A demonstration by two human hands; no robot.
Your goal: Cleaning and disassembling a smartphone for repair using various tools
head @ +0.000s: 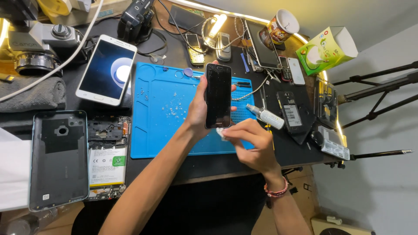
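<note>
My left hand grips a black smartphone upright above the blue work mat, screen toward me, its glass speckled or cracked. My right hand pinches a small white wad of cloth or tissue against the phone's lower edge. A red and white bracelet circles my right wrist. Small glass crumbs lie scattered on the mat to the left of the phone.
A white phone lies screen up at the mat's left. A dark back cover and an opened phone with its battery sit front left. A small spray bottle, more handsets, a camera, a lamp, a green box.
</note>
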